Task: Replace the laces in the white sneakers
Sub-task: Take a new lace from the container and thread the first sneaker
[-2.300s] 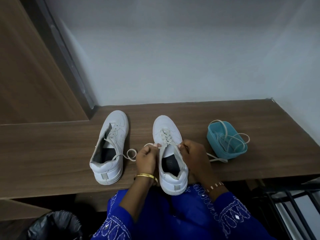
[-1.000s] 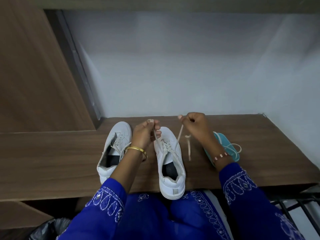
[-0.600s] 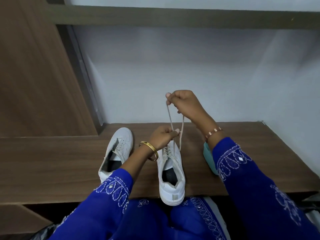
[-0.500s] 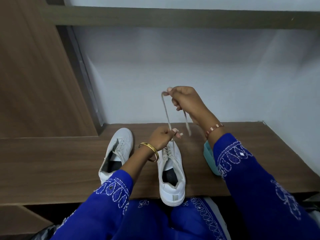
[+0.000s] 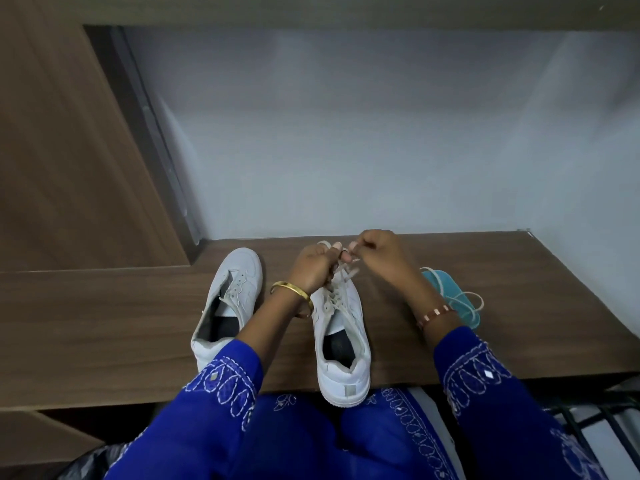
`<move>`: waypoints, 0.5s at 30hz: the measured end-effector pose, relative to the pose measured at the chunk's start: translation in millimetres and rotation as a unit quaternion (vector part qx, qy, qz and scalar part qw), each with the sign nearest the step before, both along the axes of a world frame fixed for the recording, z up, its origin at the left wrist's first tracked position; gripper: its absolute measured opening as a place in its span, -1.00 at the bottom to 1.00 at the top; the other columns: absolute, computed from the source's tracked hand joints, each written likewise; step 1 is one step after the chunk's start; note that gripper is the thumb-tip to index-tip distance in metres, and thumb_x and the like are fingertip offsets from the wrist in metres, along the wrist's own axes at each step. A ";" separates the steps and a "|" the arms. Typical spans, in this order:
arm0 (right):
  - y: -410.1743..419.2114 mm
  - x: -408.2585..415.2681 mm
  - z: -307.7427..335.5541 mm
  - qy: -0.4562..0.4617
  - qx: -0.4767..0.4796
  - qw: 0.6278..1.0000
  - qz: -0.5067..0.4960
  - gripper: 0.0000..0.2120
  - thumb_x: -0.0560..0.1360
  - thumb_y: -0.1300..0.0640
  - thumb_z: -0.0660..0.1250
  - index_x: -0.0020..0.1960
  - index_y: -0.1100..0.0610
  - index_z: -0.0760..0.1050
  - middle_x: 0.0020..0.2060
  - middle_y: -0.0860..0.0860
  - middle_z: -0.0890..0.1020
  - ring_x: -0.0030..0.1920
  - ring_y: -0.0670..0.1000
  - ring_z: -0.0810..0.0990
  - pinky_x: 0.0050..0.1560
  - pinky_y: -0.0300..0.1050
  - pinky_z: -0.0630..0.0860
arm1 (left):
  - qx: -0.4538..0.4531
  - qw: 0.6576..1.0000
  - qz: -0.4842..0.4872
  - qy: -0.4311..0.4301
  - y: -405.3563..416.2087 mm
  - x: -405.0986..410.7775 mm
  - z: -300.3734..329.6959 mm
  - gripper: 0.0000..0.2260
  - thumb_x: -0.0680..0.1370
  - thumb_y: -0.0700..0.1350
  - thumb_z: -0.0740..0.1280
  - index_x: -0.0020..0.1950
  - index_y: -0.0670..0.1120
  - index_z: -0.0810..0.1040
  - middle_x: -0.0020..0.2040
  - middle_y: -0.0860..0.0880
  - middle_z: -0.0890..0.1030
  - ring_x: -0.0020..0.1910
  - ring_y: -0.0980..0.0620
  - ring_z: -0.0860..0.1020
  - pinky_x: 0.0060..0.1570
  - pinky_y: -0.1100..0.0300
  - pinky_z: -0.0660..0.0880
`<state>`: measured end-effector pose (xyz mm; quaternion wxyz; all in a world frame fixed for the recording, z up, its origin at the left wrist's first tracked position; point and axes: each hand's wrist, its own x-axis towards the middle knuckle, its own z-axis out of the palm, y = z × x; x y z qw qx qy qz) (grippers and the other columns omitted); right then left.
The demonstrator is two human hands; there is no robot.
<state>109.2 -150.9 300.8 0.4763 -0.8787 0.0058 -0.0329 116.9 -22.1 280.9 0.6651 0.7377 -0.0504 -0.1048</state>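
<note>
Both hands [image 5: 313, 268] [image 5: 379, 252] pinch lace [image 5: 341, 271] above sneaker [image 5: 341, 337], toe pointing away

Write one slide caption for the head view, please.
Both hands, left hand and right hand, pinch the lace above the right sneaker.

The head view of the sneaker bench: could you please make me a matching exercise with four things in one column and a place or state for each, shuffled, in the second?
Things
1. left-hand sneaker
2. right-hand sneaker
3. teal basket
4. gold bangle

Places or states
A. on the left wrist
B. its lace held by both hands, heel over the bench edge
C. untouched, no lace seen in its eyelets
D. at the far right, a lace draped over it

Pairs: 1-C, 2-B, 3-D, 4-A
</note>
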 end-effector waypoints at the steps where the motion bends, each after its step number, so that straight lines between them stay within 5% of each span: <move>1: -0.5 -1.5 -0.9 0.001 0.002 1.000 0.001 -0.85 0.52 0.22 0.26 -0.20 0.23 0.50 -0.36 0.03 0.49 -0.31 -0.07 0.44 -0.23 -0.28 0.38 | 0.007 1.000 0.004 -0.002 0.3 1.0 -0.1 -0.58 0.62 -0.11 0.15 -0.44 -0.02 0.52 -0.29 -0.14 0.37 -0.60 0.16 0.26 -0.49 0.27 0.28; 3: 0.9 -4.9 -0.1 0.000 0.000 1.000 0.009 -0.86 0.55 0.22 0.23 -0.19 0.20 0.42 -0.40 -0.03 0.41 -0.37 -0.12 0.36 -0.40 -0.44 0.29 | 0.019 1.000 0.006 -0.006 2.5 2.2 -0.7 -0.62 0.62 -0.10 0.16 -0.39 -0.08 0.51 -0.33 -0.10 0.35 -0.60 0.16 0.26 -0.47 0.27 0.27; 8: 6.6 -12.7 1.4 0.002 0.030 0.999 0.016 -0.85 0.62 0.17 0.09 -0.10 0.18 0.32 -0.41 -0.03 0.41 -0.41 -0.10 0.36 -0.45 -0.36 0.30 | 0.030 0.999 0.018 -0.016 2.6 4.9 -3.8 -0.64 0.60 -0.10 0.20 -0.37 -0.22 0.46 -0.43 -0.06 0.42 -0.64 0.17 0.30 -0.50 0.28 0.29; 12: 1.8 -21.8 7.9 -0.013 0.008 0.999 0.031 -0.87 0.57 0.15 0.23 -0.11 0.19 0.43 -0.45 -0.06 0.42 -0.56 -0.24 0.41 -0.55 -0.46 0.27 | -0.034 0.998 0.058 0.004 4.4 7.2 -10.2 -0.61 0.58 -0.14 0.25 -0.46 -0.16 0.52 -0.48 -0.11 0.47 -0.62 0.11 0.34 -0.48 0.26 0.31; 15: -8.2 -32.3 11.8 0.027 0.013 0.996 0.088 -0.87 0.52 0.15 0.31 -0.14 0.20 0.54 -0.59 -0.12 0.49 -0.63 -0.23 0.39 -0.54 -0.44 0.32 | -0.093 0.994 0.053 0.027 12.2 8.4 -15.3 -0.60 0.57 -0.21 0.24 -0.47 -0.08 0.59 -0.32 -0.13 0.56 -0.57 0.15 0.40 -0.49 0.31 0.37</move>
